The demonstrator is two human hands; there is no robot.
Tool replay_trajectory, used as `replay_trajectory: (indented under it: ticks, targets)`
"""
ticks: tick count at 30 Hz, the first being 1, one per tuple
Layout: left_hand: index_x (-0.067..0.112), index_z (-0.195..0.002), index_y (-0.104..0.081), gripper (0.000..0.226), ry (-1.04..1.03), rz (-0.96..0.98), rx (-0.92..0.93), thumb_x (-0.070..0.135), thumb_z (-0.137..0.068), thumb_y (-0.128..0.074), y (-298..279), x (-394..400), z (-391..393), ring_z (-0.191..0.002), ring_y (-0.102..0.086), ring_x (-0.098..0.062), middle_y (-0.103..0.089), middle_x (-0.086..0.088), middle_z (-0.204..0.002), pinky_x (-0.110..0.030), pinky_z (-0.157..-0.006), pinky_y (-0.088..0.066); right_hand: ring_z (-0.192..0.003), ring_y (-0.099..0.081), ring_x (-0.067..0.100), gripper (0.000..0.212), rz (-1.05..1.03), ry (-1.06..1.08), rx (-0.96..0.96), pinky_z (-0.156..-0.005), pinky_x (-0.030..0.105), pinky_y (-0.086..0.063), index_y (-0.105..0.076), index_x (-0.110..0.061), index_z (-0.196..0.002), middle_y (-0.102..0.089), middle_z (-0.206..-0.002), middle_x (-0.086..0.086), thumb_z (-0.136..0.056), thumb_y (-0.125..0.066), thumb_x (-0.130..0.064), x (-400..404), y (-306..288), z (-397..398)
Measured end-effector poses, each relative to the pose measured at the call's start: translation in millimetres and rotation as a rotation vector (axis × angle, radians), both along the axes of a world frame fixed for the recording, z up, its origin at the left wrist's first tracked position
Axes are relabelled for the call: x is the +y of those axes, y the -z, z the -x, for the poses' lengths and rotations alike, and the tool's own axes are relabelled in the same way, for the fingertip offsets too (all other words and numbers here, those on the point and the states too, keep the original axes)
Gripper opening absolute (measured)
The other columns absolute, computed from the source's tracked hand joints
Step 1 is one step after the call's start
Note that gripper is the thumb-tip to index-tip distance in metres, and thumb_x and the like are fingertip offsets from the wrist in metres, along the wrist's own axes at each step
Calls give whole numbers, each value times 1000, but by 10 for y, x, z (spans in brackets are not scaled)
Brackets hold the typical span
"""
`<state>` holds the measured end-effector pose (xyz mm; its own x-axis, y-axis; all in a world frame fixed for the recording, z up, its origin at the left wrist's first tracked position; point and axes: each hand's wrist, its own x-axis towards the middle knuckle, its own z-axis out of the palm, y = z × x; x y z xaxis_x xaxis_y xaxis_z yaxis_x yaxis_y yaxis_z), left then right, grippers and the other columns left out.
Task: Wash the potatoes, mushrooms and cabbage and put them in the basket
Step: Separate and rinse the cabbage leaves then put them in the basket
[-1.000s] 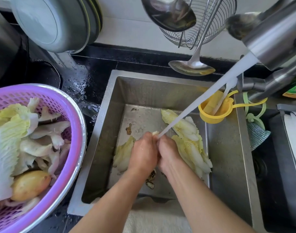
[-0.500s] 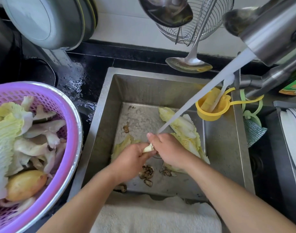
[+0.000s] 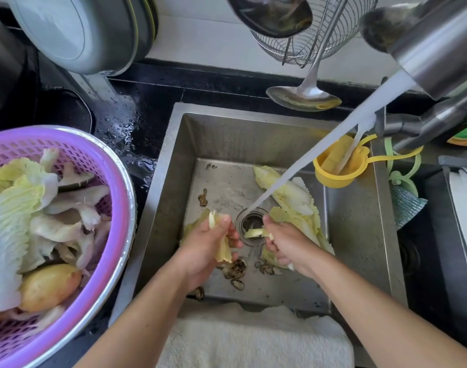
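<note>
My left hand (image 3: 204, 247) grips a small pale cabbage piece (image 3: 223, 249) over the steel sink (image 3: 359, 235). My right hand (image 3: 285, 241) pinches another thin cabbage strip (image 3: 254, 231) just above the drain (image 3: 249, 225). The two hands are apart, either side of the drain. Water (image 3: 319, 152) streams from the tap (image 3: 434, 51) onto the sink floor between them. More cabbage leaves (image 3: 293, 197) lie in the sink behind my right hand. At the left the purple basket (image 3: 75, 144) holds cabbage (image 3: 12, 208), mushrooms (image 3: 75, 205) and a potato (image 3: 49, 286).
Dark scraps (image 3: 236, 269) lie on the sink floor near my hands. A yellow strainer cup (image 3: 335, 168) hangs on the sink's right wall. A ladle (image 3: 304, 98) and wire basket (image 3: 314, 35) hang behind. A white towel (image 3: 253, 338) covers the front edge. The black counter (image 3: 126, 115) is wet.
My hands were pressed together under the stream. They have drawn apart, each now holding its own cabbage piece, and the drain between them has come into view.
</note>
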<state>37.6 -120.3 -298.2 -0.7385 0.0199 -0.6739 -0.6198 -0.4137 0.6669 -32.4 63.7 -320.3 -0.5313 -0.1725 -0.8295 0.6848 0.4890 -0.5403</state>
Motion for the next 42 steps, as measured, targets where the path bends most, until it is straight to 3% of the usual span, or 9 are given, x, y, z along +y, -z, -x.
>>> replay_trajectory:
  ticks: [3, 12, 15, 18, 23, 28, 35, 38, 42]
  targets:
    - [10, -110, -56, 22, -14, -158, -43, 24, -97, -66, 56, -87, -29, -79, -67, -23, -63, -6, -82, -35, -67, -59, -43, -27, 8, 49, 94, 11, -69, -40, 22, -20, -55, -12, -90, -47, -61, -3, -105, -42, -57, 69, 26, -44]
    - [10, -100, -67, 15, 14, -54, -118, 24, -99, -70, 28, 145, 33, -58, -47, -14, -54, 2, -63, -29, -58, -43, -51, -35, 5, 49, 136, -73, 63, -51, 21, -30, -65, -15, -114, -50, -72, -8, -109, -33, -53, -154, -169, -116]
    - [8, -103, -71, 16, 18, 119, -15, 23, -101, -68, -76, 261, 75, -55, -48, -11, -62, 6, -60, -26, -52, -41, -67, -48, -5, 45, 57, -173, 177, -66, 19, -38, -65, -39, -126, -55, -82, -20, -109, -26, -54, -251, -223, -155]
    - [14, -94, -65, 17, 48, 331, 70, 25, -106, -60, -68, 313, 97, -57, -50, -10, -59, 10, -59, -24, -52, -44, -80, -61, 6, 54, 61, -66, 181, -76, 30, -48, -72, -34, -107, -68, -84, -14, -107, -24, -59, -310, -236, -172]
    - [7, -91, -59, 18, 93, 458, 190, 16, -107, -58, -25, 309, 62, -58, -48, -10, -58, 4, -66, -26, -52, -42, -58, -50, 11, 59, -38, 33, 156, -57, 30, -38, -66, -22, -90, -54, -65, -5, -106, -25, -62, -418, -250, -173]
    - [1, -87, -55, 20, 122, 660, 341, 10, -104, -61, -25, 253, 5, -58, -45, 1, -56, 5, -69, -16, -54, -39, -38, -19, 9, 54, 170, 184, -193, -36, 18, -12, -44, -21, -62, -30, -49, -4, -107, -42, -51, -412, -310, -53]
    - [9, -77, -50, 20, 304, 1106, 461, -8, -86, -54, 36, 260, 153, -54, -43, -9, -51, 7, -62, -20, -47, -31, -32, -26, 7, 44, 233, 502, -312, -34, 17, -18, -50, -17, -62, -38, -46, -3, -106, -44, -20, -572, -247, 33]
    - [10, -82, -54, 17, 183, 1003, 388, -1, -94, -59, 40, 328, 84, -58, -49, -12, -59, 2, -67, -19, -52, -35, -45, -45, 14, 37, 88, 553, 13, -42, 23, -32, -57, -18, -82, -50, -59, -2, -108, -40, -39, -612, -127, 175]
    - [9, -91, -61, 14, -252, 327, 16, 11, -105, -59, 2, 213, 77, -55, -48, -10, -59, -3, -69, -26, -51, -42, -42, -20, 10, 40, 195, 433, 58, -42, 24, -12, -47, -21, -85, -31, -51, -7, -108, -39, -53, -368, -160, 274]
